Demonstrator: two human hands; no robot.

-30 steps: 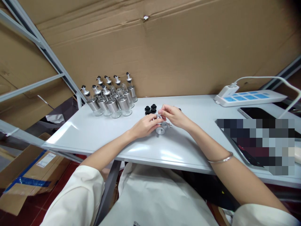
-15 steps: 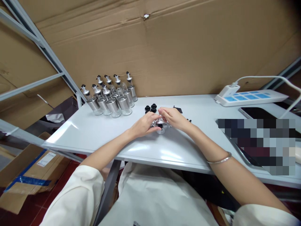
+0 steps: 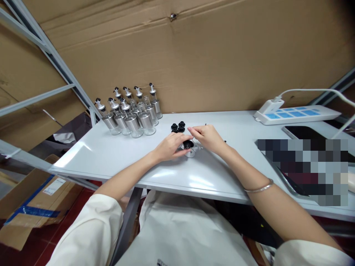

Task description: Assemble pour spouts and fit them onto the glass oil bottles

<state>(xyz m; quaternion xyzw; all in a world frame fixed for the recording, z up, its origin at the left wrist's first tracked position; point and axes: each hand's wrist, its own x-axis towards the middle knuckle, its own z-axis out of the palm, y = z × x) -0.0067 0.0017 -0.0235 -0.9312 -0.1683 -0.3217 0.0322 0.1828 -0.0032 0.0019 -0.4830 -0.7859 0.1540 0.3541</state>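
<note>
My left hand point(image 3: 172, 146) curls its thumb and fingers around a black round stopper point(image 3: 188, 144), whose dark hollow top faces up. Under it a clear, glassy round shape point(image 3: 190, 153) shows near the tabletop; I cannot tell whether the two are joined. Just to the right, my right hand point(image 3: 206, 137) is closed in a pinch beside the left fingertips. Whatever its fingers hold is hidden. Behind the left fingers stand several black stoppers point(image 3: 178, 127) in a small group. Shiny bits by the right fingers are too small to name.
Several glass bottles with steel sleeves point(image 3: 134, 124), most with pourer tops, stand at the back left of the white table point(image 3: 116, 157). On the right lie a power strip point(image 3: 295, 115) with a plugged-in charger point(image 3: 270, 107), a phone point(image 3: 302, 132) and a blurred-out device.
The silver piece between my hands is no longer visible there, and the stopper's black hollow top now shows. My right hand has shifted slightly; my left hand stays nearly in place.
</note>
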